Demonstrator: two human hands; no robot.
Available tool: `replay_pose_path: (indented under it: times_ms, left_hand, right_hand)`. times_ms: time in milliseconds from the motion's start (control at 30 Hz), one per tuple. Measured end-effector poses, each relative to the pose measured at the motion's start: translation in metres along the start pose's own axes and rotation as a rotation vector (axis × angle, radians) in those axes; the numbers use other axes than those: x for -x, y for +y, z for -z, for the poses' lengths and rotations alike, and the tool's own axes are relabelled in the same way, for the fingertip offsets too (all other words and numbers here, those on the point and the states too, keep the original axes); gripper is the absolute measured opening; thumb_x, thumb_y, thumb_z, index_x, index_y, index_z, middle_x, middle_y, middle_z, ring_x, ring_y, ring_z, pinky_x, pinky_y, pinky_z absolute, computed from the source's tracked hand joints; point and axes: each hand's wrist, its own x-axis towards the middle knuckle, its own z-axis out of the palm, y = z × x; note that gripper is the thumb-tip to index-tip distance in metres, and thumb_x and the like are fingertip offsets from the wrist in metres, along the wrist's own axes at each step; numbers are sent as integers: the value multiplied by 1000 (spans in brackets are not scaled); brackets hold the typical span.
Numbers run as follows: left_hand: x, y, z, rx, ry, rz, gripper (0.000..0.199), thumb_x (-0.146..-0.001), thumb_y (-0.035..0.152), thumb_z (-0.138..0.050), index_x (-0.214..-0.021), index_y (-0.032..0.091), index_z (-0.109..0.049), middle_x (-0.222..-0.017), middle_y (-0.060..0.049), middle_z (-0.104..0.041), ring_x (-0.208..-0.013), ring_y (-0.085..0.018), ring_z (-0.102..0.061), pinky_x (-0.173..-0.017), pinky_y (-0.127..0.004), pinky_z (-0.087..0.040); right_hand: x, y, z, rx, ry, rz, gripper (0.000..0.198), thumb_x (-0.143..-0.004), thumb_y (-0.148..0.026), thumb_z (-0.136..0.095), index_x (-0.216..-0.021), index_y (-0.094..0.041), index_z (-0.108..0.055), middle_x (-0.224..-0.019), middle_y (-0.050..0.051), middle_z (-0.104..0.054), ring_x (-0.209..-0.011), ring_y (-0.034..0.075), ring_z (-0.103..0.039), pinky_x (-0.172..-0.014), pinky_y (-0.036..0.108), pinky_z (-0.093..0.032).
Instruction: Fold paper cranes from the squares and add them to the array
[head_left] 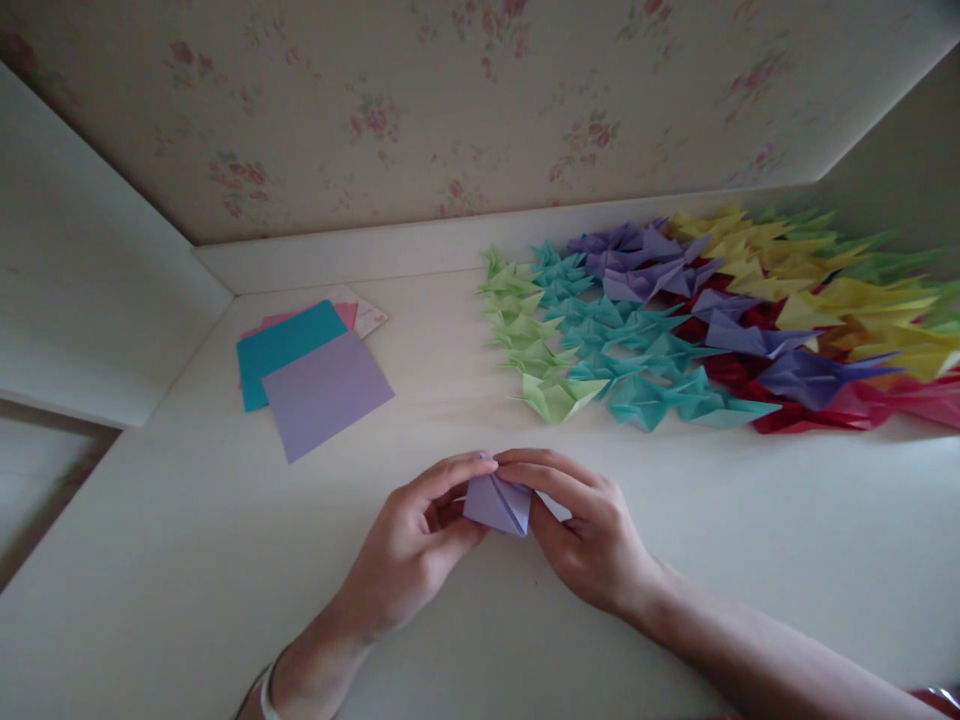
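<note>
A small piece of folded lilac paper (495, 503) is held up between both hands, a little above the white table. On its left side, my left hand (416, 535) grips it with thumb below and fingers along the top edge. My right hand (581, 525) pinches it from the right, fingertips meeting those of the left at the top corner. A crease line runs diagonally down the paper's front face. The fingers hide its side edges and back.
Flat paper sheets lie at the left: a lilac sheet (330, 395) over a teal sheet (289, 350), pink and patterned ones beneath. Rows of folded paper cranes fill the right back, including green (559, 397), teal (649, 400), yellow and red. A wallpapered wall (420, 130) bounds the table (187, 560).
</note>
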Motion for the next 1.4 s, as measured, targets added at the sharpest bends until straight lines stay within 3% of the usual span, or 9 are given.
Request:
replay_pose_path:
  times_ms: [100, 267, 533, 700, 833, 1000, 1133, 1267, 1400]
  left_hand:
    - [2, 2, 2, 9, -8, 32, 39, -77, 3, -63, -108, 24, -76, -106, -3, -76, -89, -16, -70, -76, -22, -55]
    - [5, 7, 4, 74, -82, 33, 38, -79, 16, -72, -115, 25, -74, -117, -5, -72, -97, -19, -69, -76, -23, -56]
    - [-2, -8, 5, -214, 248, 0, 29, -84, 36, -74, -108, 21, -74, -91, -4, -78, -74, -15, -70, -64, -21, -55]
    - [-1, -6, 4, -288, 286, -57, 19, -85, 37, -72, -92, 20, -76, -83, -3, -78, -69, -15, -69, -59, -20, -53]
    - [2, -5, 1, -505, 333, -188, 16, -90, 33, -66, -96, 21, -73, -86, -4, -76, -74, -17, -70, -66, -23, -55]
    - [1, -9, -3, -445, 205, -39, 32, -95, 41, -56, -118, 22, -65, -95, -6, -74, -51, -12, -64, -46, -21, -52]
    - [1, -8, -4, -284, 75, 140, 36, -96, 50, -49, -109, 20, -64, -67, 1, -66, -40, -11, -57, -35, -18, -43]
    - [3, -4, -6, -384, 98, 95, 34, -97, 49, -48, -85, 21, -62, -49, 6, -51, -36, -11, -51, -34, -18, -36]
    - [3, -3, -6, -614, 207, -68, 26, -99, 41, -47, -87, 22, -60, -53, 5, -54, -43, -12, -53, -42, -20, -37]
  right_hand:
    - [0, 1, 1, 3, 11, 16, 41, -83, 2, -49, -107, -23, -72, -110, 8, -74, -100, 20, -72, -84, 31, -60]
    - [0, 3, 3, -2, 13, 37, 42, -81, 3, -50, -107, -22, -73, -112, 9, -74, -102, 20, -71, -85, 31, -60]
    - [-3, -3, 3, -88, -178, 103, 45, -84, 1, -48, -115, -22, -70, -118, 11, -72, -107, 20, -70, -90, 33, -59]
    - [-6, -4, 9, -275, -310, -273, 37, -89, -10, -55, -120, -24, -70, -120, 6, -72, -107, 22, -68, -87, 33, -57]
    - [-7, -2, 4, -395, -384, -581, 28, -97, -37, -53, -105, -18, -73, -92, 5, -74, -85, 20, -70, -74, 29, -58]
    - [-10, -5, -1, -391, -378, -614, 37, -97, -44, -54, -78, -15, -67, -70, 3, -66, -66, 16, -65, -63, 24, -55]
    - [-10, -7, 3, -349, -381, -553, 37, -98, -41, -53, -75, -16, -66, -67, 2, -65, -63, 14, -60, -59, 23, -50]
    - [-8, -4, 1, -390, -380, -591, 38, -97, -45, -54, -79, -15, -69, -70, 3, -66, -67, 15, -63, -63, 25, -52]
    - [-8, -2, -4, -636, -401, -730, 39, -85, -53, -68, -93, -15, -67, -76, 2, -68, -69, 15, -68, -64, 25, -56]
